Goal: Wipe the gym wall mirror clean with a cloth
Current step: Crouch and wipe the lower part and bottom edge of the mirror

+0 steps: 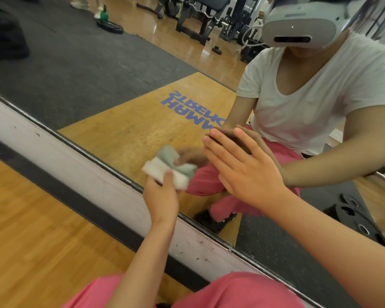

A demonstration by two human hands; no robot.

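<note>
The wall mirror fills the upper part of the view, its lower edge running diagonally from left to lower right. My left hand grips a folded white cloth and presses it against the glass just above the bottom edge; the cloth's reflection sits right behind it. My right hand lies flat on the mirror to the right of the cloth, fingers spread, touching its own reflection.
A white baseboard strip and a dark floor strip run under the mirror. Wooden floor lies at lower left. My pink-trousered knees are at the bottom. The mirror reflects weight plates, benches and a crouching person.
</note>
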